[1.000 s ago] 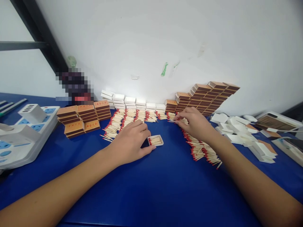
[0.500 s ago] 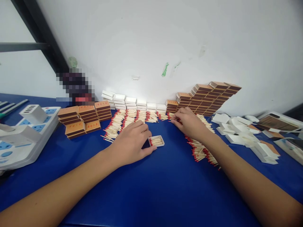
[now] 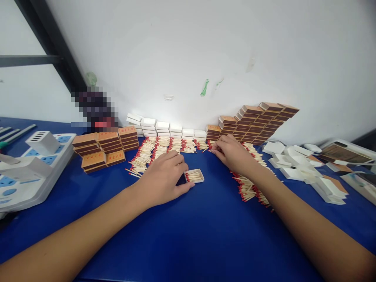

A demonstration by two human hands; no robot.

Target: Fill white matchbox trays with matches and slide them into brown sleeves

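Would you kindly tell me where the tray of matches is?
In the head view, the white match tray lies on the blue table slightly below centre, just right of the left hand.

White power strip (image 3: 29,194) set toward the table's (image 3: 205,235) left edge, ported adapter (image 3: 44,144) seated on it, grey rods (image 3: 19,134) laid near the far edge, green scrap (image 3: 205,88) stuck to the wall (image 3: 176,47).
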